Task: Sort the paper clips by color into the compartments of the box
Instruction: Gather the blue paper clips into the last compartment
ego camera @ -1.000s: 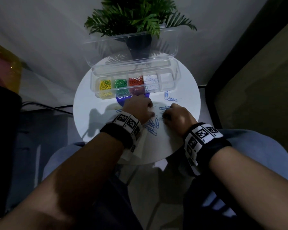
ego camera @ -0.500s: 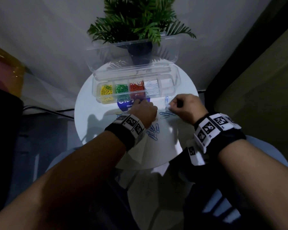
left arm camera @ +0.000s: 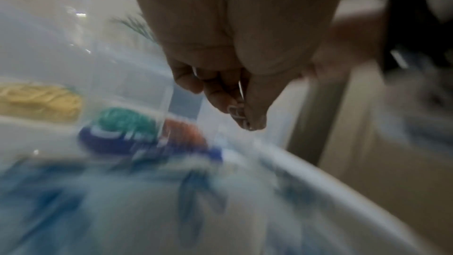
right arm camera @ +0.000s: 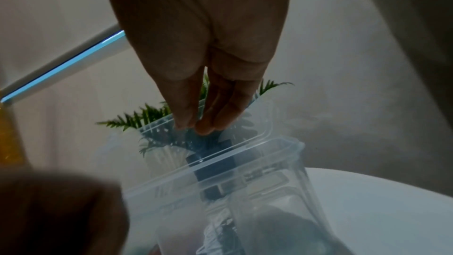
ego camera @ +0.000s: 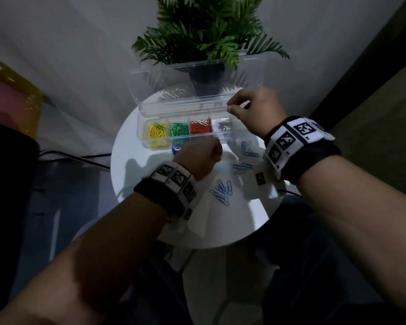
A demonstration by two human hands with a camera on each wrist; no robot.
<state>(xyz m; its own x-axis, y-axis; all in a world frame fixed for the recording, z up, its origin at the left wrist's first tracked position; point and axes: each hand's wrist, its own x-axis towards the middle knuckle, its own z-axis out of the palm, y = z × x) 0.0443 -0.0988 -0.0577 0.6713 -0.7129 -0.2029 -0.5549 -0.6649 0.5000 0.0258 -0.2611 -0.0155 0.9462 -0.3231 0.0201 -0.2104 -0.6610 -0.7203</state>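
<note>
Right hand (ego camera: 253,113) pinched over box's (ego camera: 185,146) far-right compartment, contents unclear; left hand (ego camera: 197,158) pinches pale clip (left arm camera: 236,111), nearer blue clips (ego camera: 222,192).

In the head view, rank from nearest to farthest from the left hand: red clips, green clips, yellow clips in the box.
From the left hand:
1. Red clips, just beyond the knuckles.
2. Green clips, next compartment leftward.
3. Yellow clips, leftmost compartment.
</note>
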